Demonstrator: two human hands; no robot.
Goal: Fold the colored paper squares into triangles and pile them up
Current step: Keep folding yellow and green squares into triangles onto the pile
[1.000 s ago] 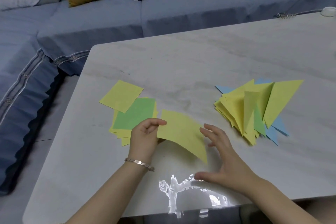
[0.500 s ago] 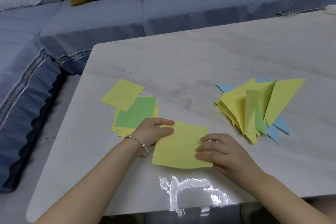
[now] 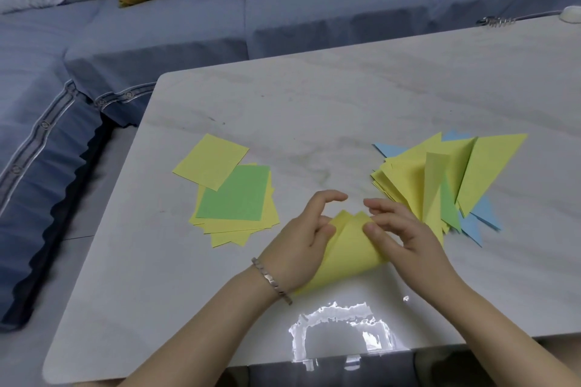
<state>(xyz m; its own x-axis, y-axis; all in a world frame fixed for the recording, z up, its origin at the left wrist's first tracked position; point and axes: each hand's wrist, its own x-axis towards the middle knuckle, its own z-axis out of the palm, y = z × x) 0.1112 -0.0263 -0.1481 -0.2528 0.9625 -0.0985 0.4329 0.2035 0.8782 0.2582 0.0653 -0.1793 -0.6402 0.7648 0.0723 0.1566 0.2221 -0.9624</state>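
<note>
Your left hand (image 3: 301,239) and right hand (image 3: 405,236) each pinch a corner of the yellow sheet (image 3: 349,258), the two corners meeting just above the table (image 3: 345,104). Half a second ago it lay flat; now it bows over, so the fold is underway. Creasing likely comes next, then the pile (image 3: 456,179) at your right.

Left hand (image 3: 306,237) and right hand (image 3: 405,236) — forearms entering from 7 and 5 o'clock — face each other, curled fingers and thumbs pinching raised corners of the yellow sheet (image 3: 349,256), index fingertips close but apart.
</note>
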